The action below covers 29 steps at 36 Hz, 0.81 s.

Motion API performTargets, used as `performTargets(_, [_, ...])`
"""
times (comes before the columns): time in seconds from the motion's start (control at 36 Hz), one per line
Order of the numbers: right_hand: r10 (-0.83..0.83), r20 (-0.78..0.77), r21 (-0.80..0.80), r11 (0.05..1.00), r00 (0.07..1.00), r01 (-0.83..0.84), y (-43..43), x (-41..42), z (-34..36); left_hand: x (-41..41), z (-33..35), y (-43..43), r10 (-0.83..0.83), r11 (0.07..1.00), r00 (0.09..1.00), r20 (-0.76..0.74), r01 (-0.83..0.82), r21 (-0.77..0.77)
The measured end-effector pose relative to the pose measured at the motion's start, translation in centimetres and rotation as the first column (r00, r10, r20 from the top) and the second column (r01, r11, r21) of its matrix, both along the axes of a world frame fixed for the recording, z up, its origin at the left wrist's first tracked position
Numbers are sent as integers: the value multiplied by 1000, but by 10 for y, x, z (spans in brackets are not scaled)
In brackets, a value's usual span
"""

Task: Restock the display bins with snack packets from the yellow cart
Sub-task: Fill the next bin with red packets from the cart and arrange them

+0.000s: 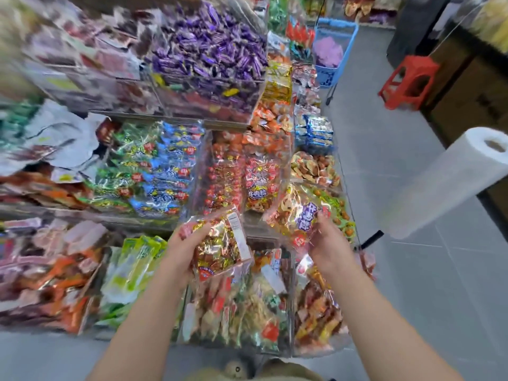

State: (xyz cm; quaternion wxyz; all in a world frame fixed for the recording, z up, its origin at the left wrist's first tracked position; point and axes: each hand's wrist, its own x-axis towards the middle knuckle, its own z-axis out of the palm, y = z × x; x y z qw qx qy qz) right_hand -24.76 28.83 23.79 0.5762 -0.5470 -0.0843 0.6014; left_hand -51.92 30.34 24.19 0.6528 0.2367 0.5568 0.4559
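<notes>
Holding, left hand (184, 243): fingers curled round the left edge of a red-and-gold packet (222, 243), which is tilted, with its white label strip along the right side.
Right hand (330, 243): fingers pinching the lower edge of a purple-labelled packet (299, 218), which stands up from the hand.
Packets: both are held in the air over the front rows of the display bins, side by side and apart from each other.
Display bins (204, 166): clear-walled, in stepped rows, each heaped with wrapped snacks; the row under the hands holds mixed orange, green and red packs.
Middle row: green and blue packets (154, 171) on the left, red ones in the next compartment.
Top row: purple sweets (209, 50), heaped.
Far left: too blurred to tell the contents.
Floor (384, 149): grey tiles to the right of the bins.
Blue basket (327, 75): at the far end of the bins, with something lilac inside.
Red stool (409, 81): on the floor to the right of the basket.
White roll (445, 182): near the right edge, at a slant, its hollow core facing up and right.
</notes>
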Motion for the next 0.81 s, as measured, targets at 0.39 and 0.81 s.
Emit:
performTargets(0.39, [237, -244, -26, 968, 940, -251, 67, -42, 9, -37, 14, 73, -34, 999, 994, 100, 30, 36])
performTargets(0.81, [634, 770, -620, 715, -72, -324, 158, -32, 43, -63, 12, 147, -221, 975, 975, 3, 221, -29])
